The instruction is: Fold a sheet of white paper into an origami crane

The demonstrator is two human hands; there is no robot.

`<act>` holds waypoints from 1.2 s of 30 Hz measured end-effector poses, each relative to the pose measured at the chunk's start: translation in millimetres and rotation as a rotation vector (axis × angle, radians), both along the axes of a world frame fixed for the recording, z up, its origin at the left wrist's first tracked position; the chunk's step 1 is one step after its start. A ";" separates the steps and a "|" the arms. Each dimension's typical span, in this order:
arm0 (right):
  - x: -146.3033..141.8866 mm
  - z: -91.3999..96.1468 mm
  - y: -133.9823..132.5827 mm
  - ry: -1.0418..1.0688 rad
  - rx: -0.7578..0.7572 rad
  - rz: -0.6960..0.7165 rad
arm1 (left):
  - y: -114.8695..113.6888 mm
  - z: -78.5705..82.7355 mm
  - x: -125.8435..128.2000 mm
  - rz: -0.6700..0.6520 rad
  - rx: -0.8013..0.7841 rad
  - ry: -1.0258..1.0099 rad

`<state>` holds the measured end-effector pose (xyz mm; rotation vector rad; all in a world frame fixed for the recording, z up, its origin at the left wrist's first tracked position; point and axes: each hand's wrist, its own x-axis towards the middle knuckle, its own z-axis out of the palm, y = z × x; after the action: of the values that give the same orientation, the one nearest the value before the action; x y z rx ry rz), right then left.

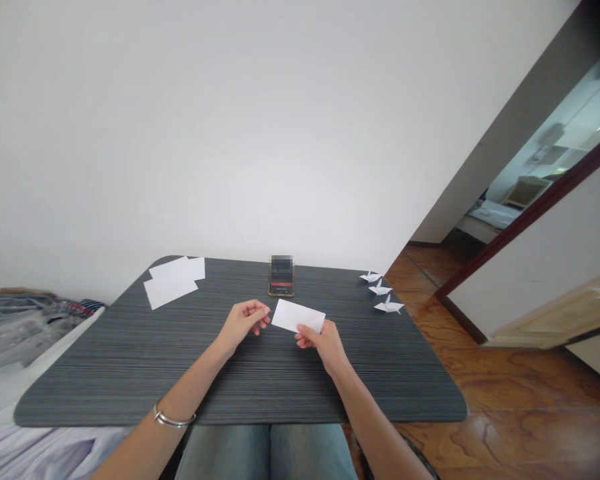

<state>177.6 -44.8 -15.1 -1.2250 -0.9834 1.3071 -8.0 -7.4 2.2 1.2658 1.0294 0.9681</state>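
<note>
A plain white rectangular sheet of paper [296, 315] is held tilted above the middle of the dark table. My right hand [325, 341] pinches its lower right part, thumb on top and fingers underneath. Just left of the sheet is my left hand [247, 319], its fingers loosely bent and apart. A small gap separates it from the paper, and nothing shows in it. At the table's right edge stand three folded white paper cranes [379, 288] in a row. Several more white sheets [173, 291] lie overlapping at the back left.
Beyond the sheet, a phone [282, 277] is at the back of the table [130, 373], near the white wall [280, 133]. Cloth and clothes [25, 333] are heaped left of the table. On the right are a wooden floor [510, 393] and a doorway.
</note>
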 end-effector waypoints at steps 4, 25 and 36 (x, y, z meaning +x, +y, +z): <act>-6.8 0.4 -2.0 -0.025 0.000 0.094 | -6.2 1.7 10.5 -0.150 -0.010 -0.006; -9.5 -9.6 -4.2 -0.015 -0.008 0.278 | -13.3 -1.6 21.5 0.121 0.154 0.096; -8.3 -12.4 -2.5 0.055 -0.019 0.290 | -11.1 -8.1 19.8 0.100 0.113 -0.018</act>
<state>169.3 -47.3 -27.5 -1.0816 -1.1417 1.5696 11.9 -18.5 -6.0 1.3059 1.0444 1.1258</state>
